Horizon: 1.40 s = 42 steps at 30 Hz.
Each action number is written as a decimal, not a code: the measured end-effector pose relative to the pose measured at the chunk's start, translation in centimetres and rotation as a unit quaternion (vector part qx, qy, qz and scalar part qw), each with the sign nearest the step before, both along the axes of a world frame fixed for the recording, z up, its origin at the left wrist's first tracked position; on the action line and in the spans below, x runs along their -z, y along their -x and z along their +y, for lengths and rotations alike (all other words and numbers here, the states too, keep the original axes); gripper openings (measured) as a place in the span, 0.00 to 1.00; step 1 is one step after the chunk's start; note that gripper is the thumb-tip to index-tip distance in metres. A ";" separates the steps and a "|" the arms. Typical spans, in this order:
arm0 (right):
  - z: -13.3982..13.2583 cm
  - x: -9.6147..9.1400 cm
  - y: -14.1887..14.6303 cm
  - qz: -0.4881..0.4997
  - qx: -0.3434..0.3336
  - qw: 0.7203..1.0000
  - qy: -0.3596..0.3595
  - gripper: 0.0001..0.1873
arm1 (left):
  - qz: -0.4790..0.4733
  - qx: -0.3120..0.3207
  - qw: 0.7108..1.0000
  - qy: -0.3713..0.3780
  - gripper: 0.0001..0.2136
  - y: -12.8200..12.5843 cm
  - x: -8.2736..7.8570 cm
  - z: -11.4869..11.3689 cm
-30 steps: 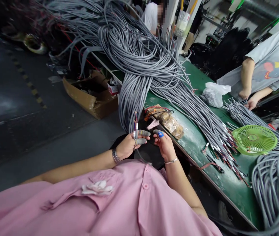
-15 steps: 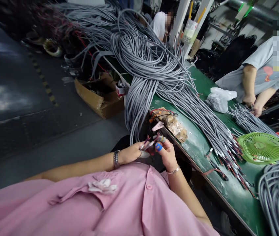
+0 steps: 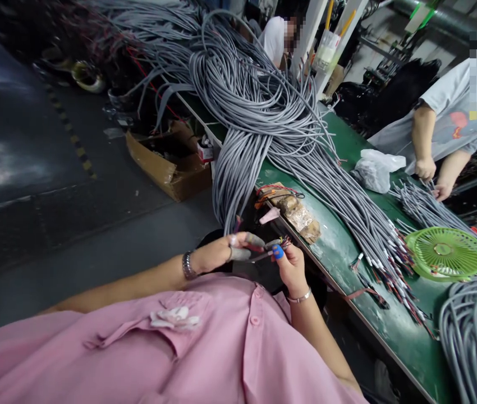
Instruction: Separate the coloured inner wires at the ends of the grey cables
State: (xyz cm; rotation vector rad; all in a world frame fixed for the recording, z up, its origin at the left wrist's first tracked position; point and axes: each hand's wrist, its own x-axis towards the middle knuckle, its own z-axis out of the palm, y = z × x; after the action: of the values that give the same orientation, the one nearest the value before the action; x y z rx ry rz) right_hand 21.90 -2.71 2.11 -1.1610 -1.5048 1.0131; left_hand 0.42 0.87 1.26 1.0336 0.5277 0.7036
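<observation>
My right hand (image 3: 292, 270), with a blue wrap on the thumb, pinches a grey cable end (image 3: 273, 244). Thin coloured wires (image 3: 288, 241) fan out beyond its fingertips. To its left is my left hand (image 3: 221, 251), grey covers on its fingers. Its thumb and index finger stretch toward the right hand with a gap between them. A narrow grey length (image 3: 261, 257) runs between the two hands; its contact with the left thumb is unclear. Purplish wires (image 3: 237, 223) show just beyond the left hand. Behind hangs a looped bundle of grey cables (image 3: 238, 174).
Grey cables with stripped ends (image 3: 365, 224) lie along the green table (image 3: 335, 264). A taped block (image 3: 299, 219) sits at its near edge, a green fan (image 3: 446, 252) farther right. A cardboard box (image 3: 158, 168) is on the floor. Across the table, a co-worker's hands (image 3: 434, 179) handle cables.
My left hand has drawn back slightly to the left, its thumb and index finger now spread. My right hand has shifted a little right and down with the cable end.
</observation>
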 end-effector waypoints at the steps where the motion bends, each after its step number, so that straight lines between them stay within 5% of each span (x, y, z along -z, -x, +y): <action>1: 0.0 -0.1 -0.2 -0.012 0.003 1.000 -0.006 0.15 | -0.006 -0.046 0.999 0.007 0.15 1.0 -0.2 0.5; 7: 0.4 0.4 0.4 -0.053 -0.031 0.998 -0.001 0.17 | -0.043 -0.159 0.985 0.054 0.12 5.5 -1.3 2.0; 14: 1.9 -0.1 3.6 0.026 -0.137 0.986 0.095 0.16 | 0.033 -0.120 0.992 -0.009 0.14 0.5 -1.2 -0.2; 23: 1.4 0.9 4.0 0.207 0.019 0.956 0.207 0.17 | 0.115 -0.100 0.988 0.001 0.15 -1.3 0.0 -0.9; 32: 2.8 -1.4 4.0 0.154 0.003 0.970 0.190 0.16 | 0.161 -0.044 0.986 0.005 0.14 -1.0 -0.8 -0.8; 42: 3.0 -0.8 4.5 0.167 0.047 0.970 0.168 0.14 | 0.101 -0.200 0.971 0.077 0.10 -1.7 -1.0 -0.5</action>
State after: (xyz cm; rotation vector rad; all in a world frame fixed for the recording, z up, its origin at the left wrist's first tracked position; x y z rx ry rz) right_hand 17.45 0.30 2.95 -1.2069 -1.0289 1.3591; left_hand 2.10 0.35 2.28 0.8654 0.9716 0.9009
